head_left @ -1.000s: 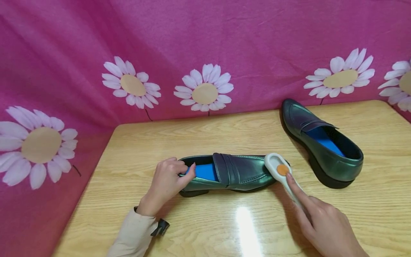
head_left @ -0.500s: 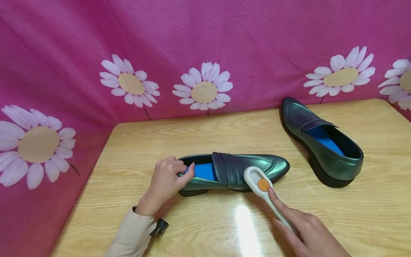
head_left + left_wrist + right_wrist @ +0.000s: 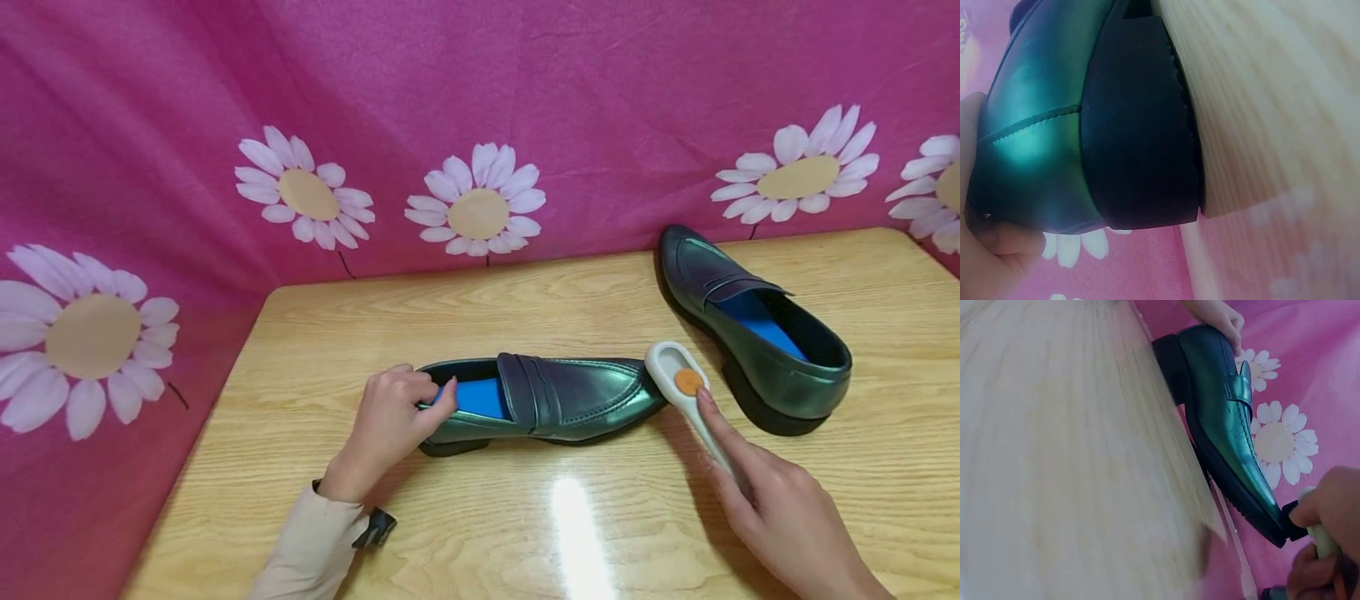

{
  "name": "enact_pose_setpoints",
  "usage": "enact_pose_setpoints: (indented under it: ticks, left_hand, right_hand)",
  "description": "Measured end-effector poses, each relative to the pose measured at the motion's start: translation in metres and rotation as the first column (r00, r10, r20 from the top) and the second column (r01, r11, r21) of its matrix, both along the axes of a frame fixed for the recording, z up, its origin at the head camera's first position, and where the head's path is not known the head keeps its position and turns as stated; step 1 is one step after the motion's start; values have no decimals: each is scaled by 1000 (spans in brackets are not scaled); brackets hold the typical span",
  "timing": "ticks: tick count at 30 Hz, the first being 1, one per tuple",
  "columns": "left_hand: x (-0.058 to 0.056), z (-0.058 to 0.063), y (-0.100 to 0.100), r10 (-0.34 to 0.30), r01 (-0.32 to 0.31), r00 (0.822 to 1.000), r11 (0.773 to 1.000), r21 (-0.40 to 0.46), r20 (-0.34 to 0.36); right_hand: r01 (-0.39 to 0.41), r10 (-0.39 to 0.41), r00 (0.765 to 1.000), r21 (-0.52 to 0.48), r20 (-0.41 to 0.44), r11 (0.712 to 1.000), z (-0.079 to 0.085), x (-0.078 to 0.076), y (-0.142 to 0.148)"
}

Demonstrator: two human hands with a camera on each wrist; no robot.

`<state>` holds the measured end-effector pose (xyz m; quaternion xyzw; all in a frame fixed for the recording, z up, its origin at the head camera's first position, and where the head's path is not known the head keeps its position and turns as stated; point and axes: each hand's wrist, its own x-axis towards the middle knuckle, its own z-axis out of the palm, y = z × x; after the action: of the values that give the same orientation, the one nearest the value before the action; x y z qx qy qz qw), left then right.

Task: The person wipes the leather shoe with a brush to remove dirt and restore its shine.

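A dark green-purple loafer (image 3: 592,392) with a blue insole (image 3: 480,400) lies sideways on the table, toe to the right. My left hand (image 3: 393,425) grips its heel end, thumb over the near rim of the opening; in the left wrist view, fingers (image 3: 1016,240) wrap behind the heel (image 3: 1141,125). My right hand (image 3: 780,500) holds a white-handled brush (image 3: 663,362), index fingertip on its orange button (image 3: 688,382). The brush head is at the loafer's toe tip. In the right wrist view, its dark bristles (image 3: 1291,519) meet the toe.
The matching loafer (image 3: 757,333), also with a blue insole, stands at the table's right, toe toward the back. A pink cloth (image 3: 600,83) with white daisies hangs behind and left of the wooden table (image 3: 450,317). Light glares off the front of the tabletop.
The brush in my right hand first moves left along the loafer's near side, then back right and away to the toe tip. My left hand and both loafers stay in place.
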<state>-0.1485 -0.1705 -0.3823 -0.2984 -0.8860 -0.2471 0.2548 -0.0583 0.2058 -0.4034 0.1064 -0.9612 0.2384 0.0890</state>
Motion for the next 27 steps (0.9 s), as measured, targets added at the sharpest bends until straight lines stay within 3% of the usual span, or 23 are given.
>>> enact_pose_setpoints:
  ticks: [5, 10, 17, 20, 24, 27]
  left_hand:
    - [-1, 0, 1, -8, 7, 1000, 1000, -3, -11]
    - [-1, 0, 1, -3, 3, 1000, 1000, 0, -9]
    - [0, 0, 0, -2, 2, 1000, 1000, -2, -18]
    - [0, 0, 0, 1, -1, 1000, 1000, -2, -22]
    - [0, 0, 0, 0, 0, 1000, 1000, 0, -24]
    - [0, 0, 0, -6, 6, 1000, 1000, 3, -26]
  right_hand:
    - [-86, 87, 994, -18, 65, 996, 2, 3, -6]
    - [-209, 210, 971, -15, 118, 978, 2, 9, -16]
    - [-296, 298, 942, -37, 153, 954, 0, 13, -18]
    - [-342, 352, 920, -87, 172, 936, -2, 15, -23]
    - [-377, 414, 865, -178, 283, 909, -5, 16, -30]
    - [-369, 413, 862, -195, 294, 909, -6, 18, -31]
